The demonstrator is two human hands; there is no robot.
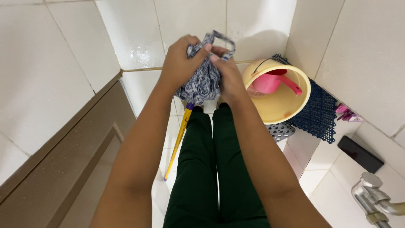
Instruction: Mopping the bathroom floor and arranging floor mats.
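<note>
Head view, hands (202, 67) wringing mop head (205, 80), bucket (282, 105) beside

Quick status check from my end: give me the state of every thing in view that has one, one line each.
Left hand: closed around the mop head.
Right hand: closed on the mop head from the other side.
Mop head: bunched tight between both hands.
Mop handle: yellow, slanting down to the floor.
Bucket: yellow, upright, open.
Pink scoop: resting inside the bucket.
Blue mat: lying flat by the wall.
Tap: no water seen running.

Bucket (291, 105) and dark mat (318, 112) crowd the right — bare tile floor (139, 86) leftward.
</note>
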